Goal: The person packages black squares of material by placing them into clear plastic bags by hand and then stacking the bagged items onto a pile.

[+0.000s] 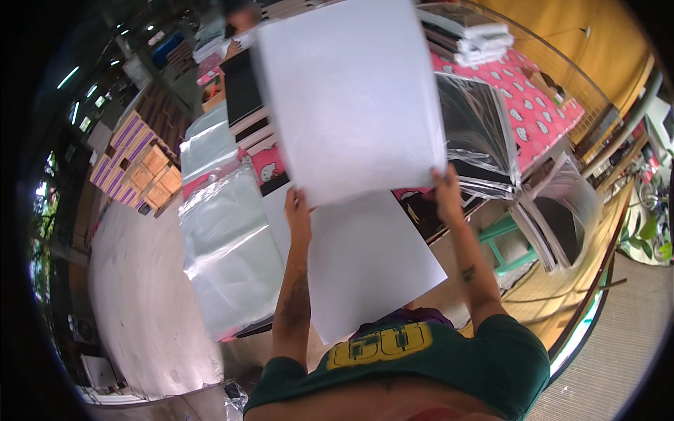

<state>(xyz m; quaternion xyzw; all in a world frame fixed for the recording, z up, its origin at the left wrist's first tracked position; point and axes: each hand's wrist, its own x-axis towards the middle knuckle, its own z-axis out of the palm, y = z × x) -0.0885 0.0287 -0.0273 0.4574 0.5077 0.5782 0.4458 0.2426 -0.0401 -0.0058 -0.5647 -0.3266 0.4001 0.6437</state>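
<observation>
- Here on my screen, far from the bench, I see a large white sheet [354, 98] held up over the middle of the tabletop [526, 84], its edges smeared by blur.
- The left hand [298, 207] has closed in a pinch, fingers and thumb together at the sheet's near left corner.
- Over on the other side, the right hand [447, 193] pinches the near right corner, gap closed; I can't make out each fingertip.
- Why the corners? My reading: a hold at both keeps that near edge taut, while the far end, with no hand on it, would flop easily.
- Below it, a lower sheet [372, 270] lies across the tabletop's near edge and pokes out toward the body, I'd guess for easy reach.
- Clear plastic sleeves [235, 259] lie flat along the left edge, glinting, just beside the left forearm, probably to be handy on that side.
- Past the right hand, wrapped black boards [477, 130] sit toward the right edge, likely kept apart from the loose sheets.
- Off the near right corner, a green stool [502, 242] stands beside a tilted stack of boards [547, 224]; whether it bears them, I can't tell.
- Up at the far left, more black boards [244, 88] are piled, with another person's hand [233, 49] beyond.
</observation>
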